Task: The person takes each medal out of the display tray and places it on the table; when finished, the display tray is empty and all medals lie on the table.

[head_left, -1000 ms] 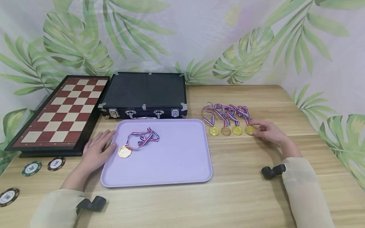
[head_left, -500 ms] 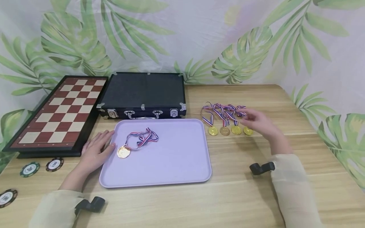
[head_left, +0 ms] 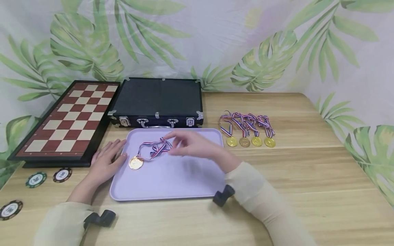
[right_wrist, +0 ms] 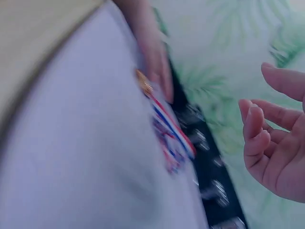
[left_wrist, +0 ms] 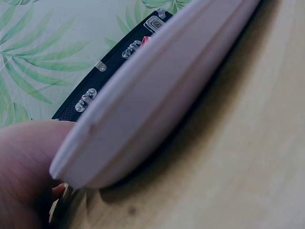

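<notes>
A lavender tray (head_left: pixel 197 177) lies in the middle of the wooden table. In it sits a gold medal (head_left: pixel 135 163) with a red, white and blue ribbon (head_left: pixel 154 149). My right hand (head_left: pixel 181 143) hovers over the tray just right of that ribbon, fingers loosely curled and holding nothing; the right wrist view shows the relaxed fingers (right_wrist: pixel 259 138) near the ribbon (right_wrist: pixel 171 133). My left hand (head_left: pixel 106 159) rests flat against the tray's left rim (left_wrist: pixel 157 95). Several more gold medals (head_left: pixel 250 141) lie in a row on the table to the right of the tray.
A closed black case (head_left: pixel 157 99) stands behind the tray, and a chessboard (head_left: pixel 70 119) lies at the back left. Three poker chips (head_left: pixel 36 179) sit near the left front edge. A leaf-print cloth hangs behind the table.
My right hand has left the row of medals and swung left, empty, to hover over the tray's ribbon. The left hand has stayed at the tray's rim.
</notes>
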{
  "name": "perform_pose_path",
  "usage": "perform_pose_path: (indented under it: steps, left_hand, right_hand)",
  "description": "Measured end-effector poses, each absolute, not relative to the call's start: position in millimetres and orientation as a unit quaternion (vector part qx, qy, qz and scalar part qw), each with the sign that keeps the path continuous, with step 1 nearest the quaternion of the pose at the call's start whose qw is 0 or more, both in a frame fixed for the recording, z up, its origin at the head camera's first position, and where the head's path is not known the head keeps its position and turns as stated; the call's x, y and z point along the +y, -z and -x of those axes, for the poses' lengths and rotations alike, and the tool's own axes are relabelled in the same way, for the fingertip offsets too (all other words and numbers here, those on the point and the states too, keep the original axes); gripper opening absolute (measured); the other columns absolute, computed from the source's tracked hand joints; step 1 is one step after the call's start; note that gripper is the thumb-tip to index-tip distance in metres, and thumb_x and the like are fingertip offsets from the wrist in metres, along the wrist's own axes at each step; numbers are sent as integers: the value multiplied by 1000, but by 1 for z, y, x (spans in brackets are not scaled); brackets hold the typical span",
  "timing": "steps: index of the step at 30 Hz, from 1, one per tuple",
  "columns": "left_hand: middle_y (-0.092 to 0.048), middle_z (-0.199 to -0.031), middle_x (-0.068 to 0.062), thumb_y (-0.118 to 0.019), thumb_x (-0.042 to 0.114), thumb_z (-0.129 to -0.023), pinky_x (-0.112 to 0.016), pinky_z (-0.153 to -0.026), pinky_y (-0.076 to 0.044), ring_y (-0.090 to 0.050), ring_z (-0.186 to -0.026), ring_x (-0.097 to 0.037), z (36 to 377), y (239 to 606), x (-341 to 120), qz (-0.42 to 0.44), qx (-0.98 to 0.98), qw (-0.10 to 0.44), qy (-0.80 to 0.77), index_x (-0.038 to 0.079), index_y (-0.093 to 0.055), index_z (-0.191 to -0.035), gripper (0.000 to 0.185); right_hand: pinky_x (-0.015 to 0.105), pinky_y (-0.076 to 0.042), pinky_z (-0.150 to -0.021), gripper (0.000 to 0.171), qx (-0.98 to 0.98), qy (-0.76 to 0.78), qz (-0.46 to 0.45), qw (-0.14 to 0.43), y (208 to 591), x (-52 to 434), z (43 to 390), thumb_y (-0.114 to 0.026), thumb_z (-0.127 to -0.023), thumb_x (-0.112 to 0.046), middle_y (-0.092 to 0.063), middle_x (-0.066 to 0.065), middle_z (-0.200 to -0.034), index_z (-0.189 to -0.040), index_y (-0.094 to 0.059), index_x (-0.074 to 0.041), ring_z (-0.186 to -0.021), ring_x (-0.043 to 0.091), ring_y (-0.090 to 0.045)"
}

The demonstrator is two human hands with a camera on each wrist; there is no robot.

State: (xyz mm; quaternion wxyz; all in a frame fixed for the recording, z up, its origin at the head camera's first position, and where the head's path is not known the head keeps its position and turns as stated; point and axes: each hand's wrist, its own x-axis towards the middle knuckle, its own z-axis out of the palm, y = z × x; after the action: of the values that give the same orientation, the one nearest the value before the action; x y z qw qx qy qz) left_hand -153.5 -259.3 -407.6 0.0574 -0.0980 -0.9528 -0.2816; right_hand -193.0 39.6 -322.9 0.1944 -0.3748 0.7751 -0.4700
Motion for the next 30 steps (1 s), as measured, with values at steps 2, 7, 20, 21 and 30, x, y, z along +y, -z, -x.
perform_pose_path:
  steps: [2, 7, 20, 21, 30]
  left_hand:
    - [-28, -133, -23, -43, 31, -89, -54, -95, 1, -15, -124, -39, 153, 407, -260, 97, -953, 59, 281, 8, -34, -132, 50]
    - [-28, -133, -24, -43, 31, -89, -55, -94, 1, -15, -123, -39, 152, 406, -260, 96, -954, 58, 277, 7, -35, -132, 49]
    - [-29, -132, -24, -42, 31, -89, -56, -94, -1, -16, -123, -39, 153, 406, -258, 100, -954, 60, 275, 7, -35, -131, 49]
    - [-29, -132, -24, -42, 31, -89, -56, -94, -1, -16, -123, -39, 153, 406, -258, 100, -954, 59, 276, 6, -35, -131, 49]
    - [-29, -132, -24, -42, 32, -89, -56, -94, -2, -17, -123, -40, 153, 406, -258, 100, -955, 60, 272, 6, -36, -130, 49]
  right_hand:
    - [21, -45, -61, 41, 779, 442, 386, 220, 329, 14, 187, -64, -78, -13, -59, 0, -79, -117, -51, -5, -66, 14, -54]
    - [18, -45, -57, 44, 787, 405, 378, 272, 353, -31, 180, -64, -79, -17, -60, -5, -79, -119, -49, -4, -65, 8, -57]
    - [17, -40, -72, 53, 907, 229, 333, 119, 381, -72, 178, -61, -77, -39, -56, -8, -108, -124, -48, -17, -93, 4, -51]
    - [18, -41, -69, 50, 912, 219, 329, 111, 381, -73, 177, -62, -77, -39, -56, -8, -110, -121, -50, -18, -95, 5, -52]
    - [18, -39, -60, 41, 919, 190, 330, 101, 381, -70, 171, -67, -73, -34, -58, -8, -97, -110, -55, -22, -82, 4, -51]
